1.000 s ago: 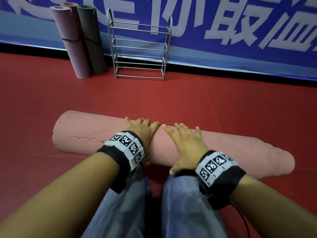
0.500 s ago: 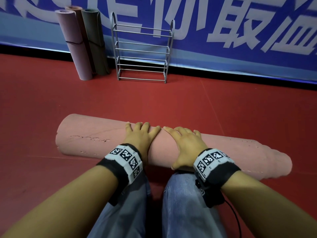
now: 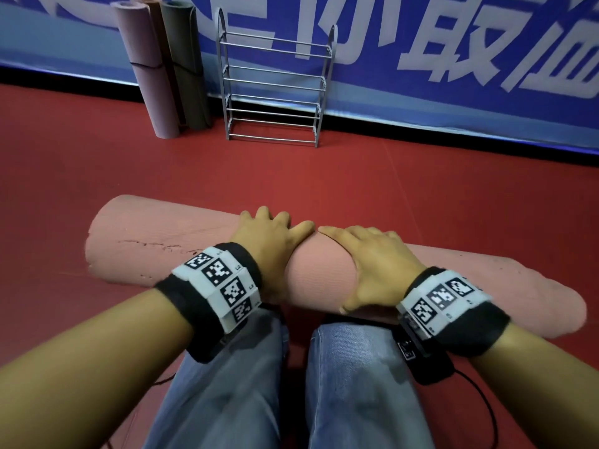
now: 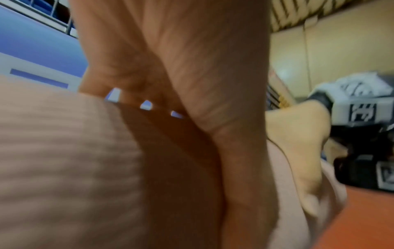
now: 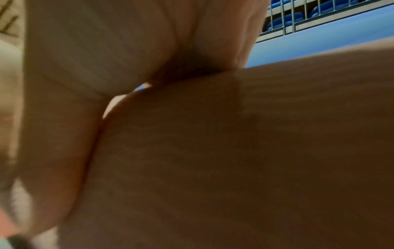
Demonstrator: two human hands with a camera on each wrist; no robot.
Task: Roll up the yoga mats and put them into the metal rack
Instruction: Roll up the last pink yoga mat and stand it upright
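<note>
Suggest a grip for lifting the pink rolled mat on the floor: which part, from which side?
Probably the middle, from above. The pink mat lies on its side on the red floor, a long thick roll. The left hand and right hand already press there side by side. Wrapping the fingers over the far side and the thumbs underneath should keep it balanced and closed.

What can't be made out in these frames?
- Head view: underside of the pink mat where it meets the floor, hidden by the roll itself; loose edge not visible.
- Head view: fingertips of the left hand and right hand, curled over the far side.
- Left and right wrist views: blurred, filled by palm and mat; grip detail unreadable.
- Head view: tops of the standing mats beside the metal rack, cut off by the frame's edge.
</note>
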